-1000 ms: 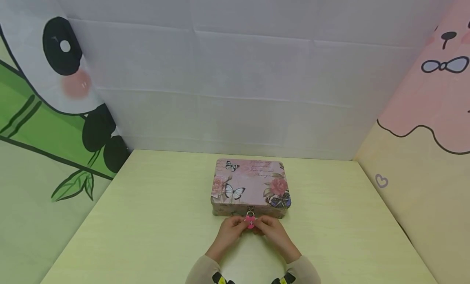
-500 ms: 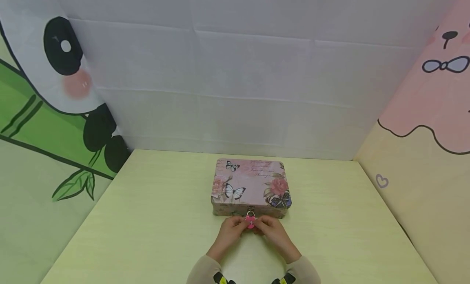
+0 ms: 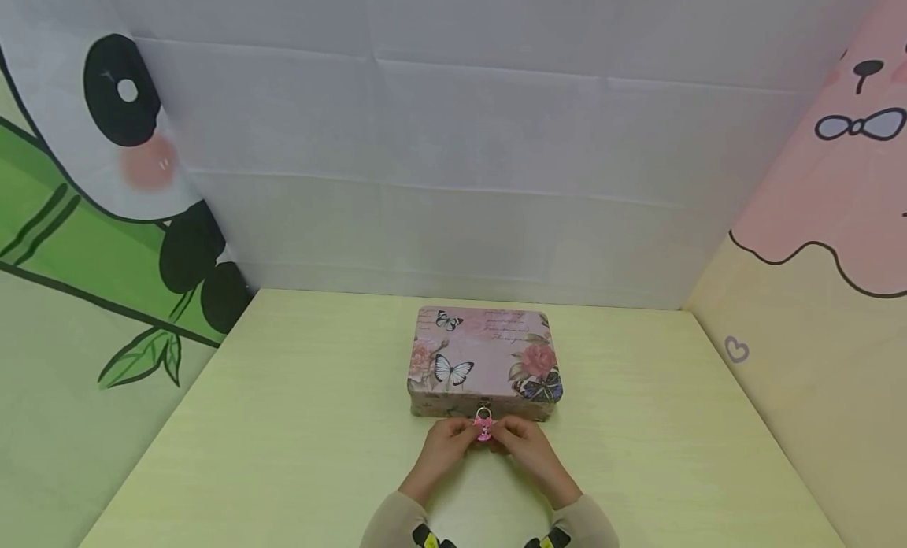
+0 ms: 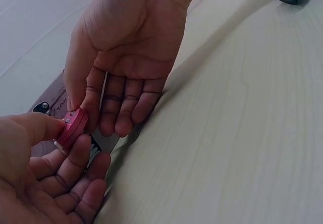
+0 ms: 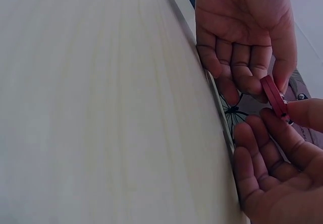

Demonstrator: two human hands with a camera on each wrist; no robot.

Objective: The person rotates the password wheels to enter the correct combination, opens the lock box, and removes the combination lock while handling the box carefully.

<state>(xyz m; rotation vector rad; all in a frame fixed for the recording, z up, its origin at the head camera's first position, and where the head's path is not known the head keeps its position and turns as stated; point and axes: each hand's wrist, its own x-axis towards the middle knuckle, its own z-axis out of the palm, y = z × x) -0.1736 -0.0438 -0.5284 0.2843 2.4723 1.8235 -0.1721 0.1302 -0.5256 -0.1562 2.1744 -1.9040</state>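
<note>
A flat tin box (image 3: pixel 484 359) printed with butterflies and roses lies shut on the pale green table (image 3: pixel 283 422). A small pink padlock (image 3: pixel 484 429) hangs from the clasp on its front side. My left hand (image 3: pixel 464 435) and my right hand (image 3: pixel 505 435) meet at the lock, each pinching it between thumb and fingers. In the left wrist view the padlock (image 4: pixel 72 128) sits between my left hand (image 4: pixel 50 143) below and my right hand (image 4: pixel 86 108) above. In the right wrist view the padlock (image 5: pixel 275 97) is edge-on between the left hand (image 5: pixel 262 77) and the right hand (image 5: pixel 282 120).
Cloth walls close in the table: white at the back (image 3: pixel 453 178), a panda print on the left (image 3: pixel 106 178), pink and cream on the right (image 3: pixel 815 257). The tabletop stretches bare to both sides of the box.
The padlock looks slightly turned between the fingers. The hands and the box stay where they were.
</note>
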